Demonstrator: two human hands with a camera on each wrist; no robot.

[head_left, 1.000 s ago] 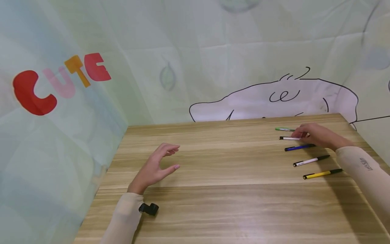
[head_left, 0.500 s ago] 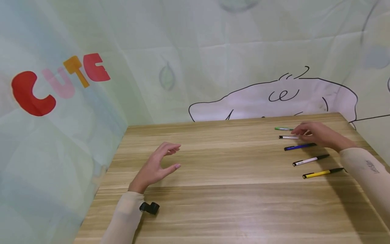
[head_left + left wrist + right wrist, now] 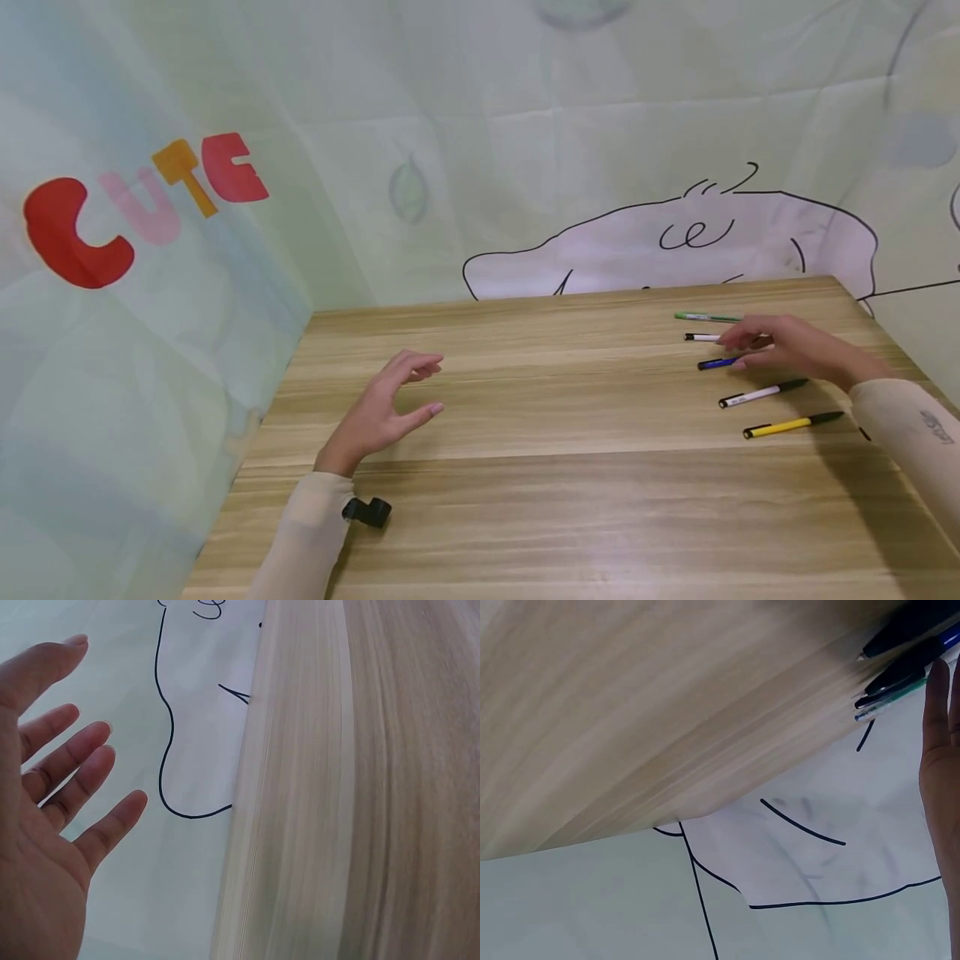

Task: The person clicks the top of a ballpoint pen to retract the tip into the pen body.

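My right hand (image 3: 795, 346) is over the far part of a row of pens at the right side of the table, fingers relaxed and nothing seen held. Beneath it lie a white pen (image 3: 701, 337) and a blue pen (image 3: 716, 364), both partly hidden; whether the fingertips touch them I cannot tell. Behind these is a green pen (image 3: 701, 317). Closer to me are a second white pen (image 3: 753, 397) with a black end and a yellow pen (image 3: 783, 427). My left hand (image 3: 382, 412) hovers over the left half of the table, thumb and fingers spread apart, holding nothing.
The wooden table (image 3: 570, 500) backs onto a printed cloth (image 3: 525, 167) at its far edge. More cloth with coloured letters (image 3: 82, 237) hangs along the left. A small black device (image 3: 367, 512) is on the left sleeve.
My right hand has shifted a little toward me, from the green and white pens to the white and blue ones. The pens lie where they were; my left hand stays in place.
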